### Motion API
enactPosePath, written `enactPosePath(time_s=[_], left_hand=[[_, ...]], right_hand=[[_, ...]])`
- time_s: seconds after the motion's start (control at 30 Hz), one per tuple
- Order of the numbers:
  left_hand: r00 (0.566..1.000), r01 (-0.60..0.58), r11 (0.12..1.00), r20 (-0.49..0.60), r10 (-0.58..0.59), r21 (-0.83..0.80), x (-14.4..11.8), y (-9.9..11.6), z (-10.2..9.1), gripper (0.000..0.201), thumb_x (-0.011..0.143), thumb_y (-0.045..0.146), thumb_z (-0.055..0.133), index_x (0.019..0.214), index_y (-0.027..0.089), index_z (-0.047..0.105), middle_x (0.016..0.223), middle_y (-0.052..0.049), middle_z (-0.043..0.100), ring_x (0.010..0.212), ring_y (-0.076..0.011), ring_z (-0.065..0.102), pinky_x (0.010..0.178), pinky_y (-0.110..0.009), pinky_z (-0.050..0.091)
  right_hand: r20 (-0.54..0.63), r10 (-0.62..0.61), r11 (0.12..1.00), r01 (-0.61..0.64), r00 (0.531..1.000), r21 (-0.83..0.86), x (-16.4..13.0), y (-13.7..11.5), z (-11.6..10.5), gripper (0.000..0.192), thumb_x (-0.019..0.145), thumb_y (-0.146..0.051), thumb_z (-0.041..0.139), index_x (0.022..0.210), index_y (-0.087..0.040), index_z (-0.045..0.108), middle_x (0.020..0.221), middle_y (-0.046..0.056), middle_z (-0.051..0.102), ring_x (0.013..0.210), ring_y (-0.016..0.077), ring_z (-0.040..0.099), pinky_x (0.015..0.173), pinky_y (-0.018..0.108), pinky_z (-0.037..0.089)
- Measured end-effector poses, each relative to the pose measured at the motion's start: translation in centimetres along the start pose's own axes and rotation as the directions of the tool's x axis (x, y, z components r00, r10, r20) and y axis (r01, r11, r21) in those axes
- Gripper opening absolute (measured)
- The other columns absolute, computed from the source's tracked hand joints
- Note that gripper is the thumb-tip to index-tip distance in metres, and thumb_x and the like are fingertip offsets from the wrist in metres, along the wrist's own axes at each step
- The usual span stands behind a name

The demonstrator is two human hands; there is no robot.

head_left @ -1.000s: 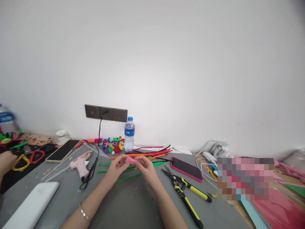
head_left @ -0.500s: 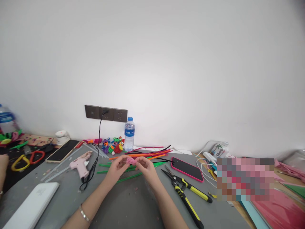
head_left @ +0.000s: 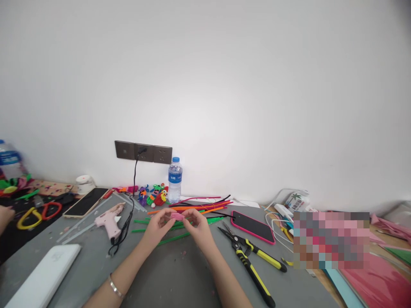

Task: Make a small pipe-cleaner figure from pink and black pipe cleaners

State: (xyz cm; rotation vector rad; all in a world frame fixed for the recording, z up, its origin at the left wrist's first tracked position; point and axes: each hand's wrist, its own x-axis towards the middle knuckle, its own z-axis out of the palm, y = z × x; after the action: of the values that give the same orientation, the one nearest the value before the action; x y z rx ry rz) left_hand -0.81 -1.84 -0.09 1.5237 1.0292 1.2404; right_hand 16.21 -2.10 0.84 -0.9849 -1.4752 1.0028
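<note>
At the far left edge we see another person's hand [head_left: 4,216] near a yellow loop [head_left: 28,217] and a red loop [head_left: 50,209] lying on a dark mat. Next along the grey table [head_left: 173,278] come a white slab [head_left: 43,278] at the near left corner, a phone with a pale case [head_left: 85,202] and a pink glue gun [head_left: 108,220] whose black cord [head_left: 134,179] runs up to the wall sockets [head_left: 143,152].

Our left hand [head_left: 158,226] and right hand [head_left: 199,226] meet over the middle of the table, just above its surface. Between them we pinch a small pink piece [head_left: 177,216], fingertips of both hands closed narrowly on its two ends; it looks like a short coil of fuzzy stem, though it is too small to tell for sure. A bracelet [head_left: 114,286] sits on the left wrist.

Behind the hands lie green stems [head_left: 173,238], orange and red stems [head_left: 199,208], small coloured figures [head_left: 153,195] and a water bottle [head_left: 175,179] upright by the wall. To the right we see a phone in a pink case [head_left: 252,226], then yellow-handled pliers [head_left: 253,265], white cables [head_left: 276,220] and red sheets [head_left: 375,286].
</note>
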Motion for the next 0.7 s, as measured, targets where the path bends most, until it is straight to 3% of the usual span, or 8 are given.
enactPosePath(time_s=[0.33, 0.47, 0.7], left_hand=[[0.999, 0.004, 1.0, 0.031, -0.004, 0.011, 0.01, -0.28, 0.01, 0.023, 0.081, 0.037, 0.06, 0.093, 0.017, 0.062, 0.084, -0.005, 0.067, 0.071, -0.0178, 0.062, 0.064, -0.027, 0.05], [1.0, 0.007, 0.999, 0.029, -0.008, 0.033, -0.04, 0.01, 0.11, 0.022, 0.081, 0.037, 0.058, 0.09, 0.017, 0.061, 0.076, -0.002, 0.062, 0.059, -0.0134, 0.054, 0.056, -0.024, 0.044], [1.0, 0.012, 0.999, 0.019, -0.012, 0.035, -0.03, 0.38, 0.21, 0.021, 0.078, 0.038, 0.061, 0.084, 0.017, 0.06, 0.073, 0.0, 0.058, 0.057, -0.0129, 0.051, 0.052, -0.022, 0.042]], right_hand=[[0.009, -0.068, 0.997, 0.068, 0.998, -0.024, -0.05, -0.23, 0.03, 0.009, 0.077, -0.027, 0.059, 0.081, -0.019, 0.062, 0.079, 0.003, 0.064, 0.068, 0.0165, 0.057, 0.063, 0.027, 0.045], [0.016, -0.057, 0.998, 0.058, 0.998, -0.034, -0.11, -0.2, 0.11, 0.007, 0.077, -0.025, 0.059, 0.079, -0.019, 0.062, 0.078, 0.003, 0.064, 0.067, 0.0163, 0.056, 0.062, 0.027, 0.045], [0.025, -0.041, 0.996, 0.043, 0.999, -0.075, -0.14, -0.01, 0.14, 0.007, 0.076, -0.023, 0.058, 0.08, -0.019, 0.062, 0.079, 0.003, 0.064, 0.066, 0.0163, 0.055, 0.06, 0.026, 0.043]])
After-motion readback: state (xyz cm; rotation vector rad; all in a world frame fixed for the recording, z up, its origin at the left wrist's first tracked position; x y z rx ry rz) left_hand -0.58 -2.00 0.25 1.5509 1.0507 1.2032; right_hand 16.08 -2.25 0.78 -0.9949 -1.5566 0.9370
